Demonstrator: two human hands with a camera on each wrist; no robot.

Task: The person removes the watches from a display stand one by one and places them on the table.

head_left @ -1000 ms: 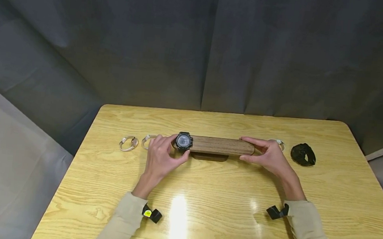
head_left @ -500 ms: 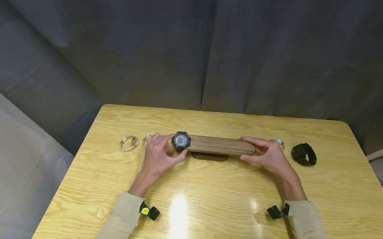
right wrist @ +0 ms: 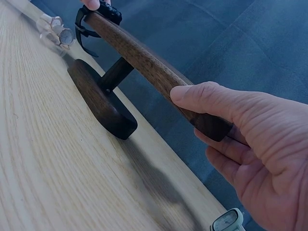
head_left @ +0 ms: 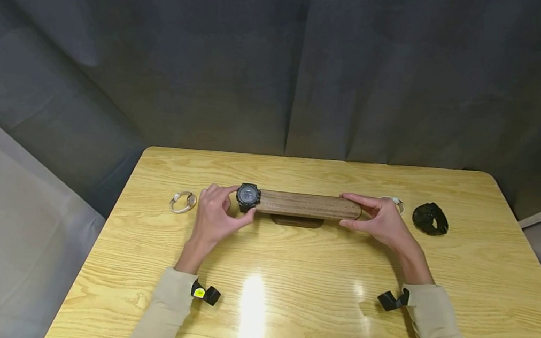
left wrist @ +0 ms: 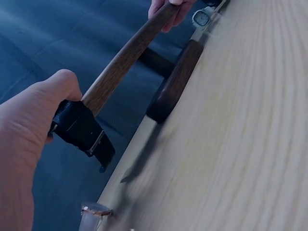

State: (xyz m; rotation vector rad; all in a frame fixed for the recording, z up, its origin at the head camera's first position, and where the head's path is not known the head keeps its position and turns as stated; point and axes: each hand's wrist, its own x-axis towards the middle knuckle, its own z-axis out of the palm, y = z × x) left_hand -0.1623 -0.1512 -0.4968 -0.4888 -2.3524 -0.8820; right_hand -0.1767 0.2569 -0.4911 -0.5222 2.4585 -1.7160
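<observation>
A dark wooden watch stand has a long bar on a post above a short base. At the bar's left end is a black digital watch, pinched between thumb and fingers of my left hand. Its black strap hangs below the bar with a loose tail; I cannot tell whether it is buckled. My right hand grips the bar's right end, thumb on one side and fingers on the other.
On the wooden table, a light-strapped watch lies at left; the right wrist view shows another watch beside it. A pale watch lies behind my right hand, and a black watch farther right. A dark curtain hangs behind.
My left hand has moved left with the black watch along the bar to its left end, now covering a light watch on the table. My right hand stays on the right end.
</observation>
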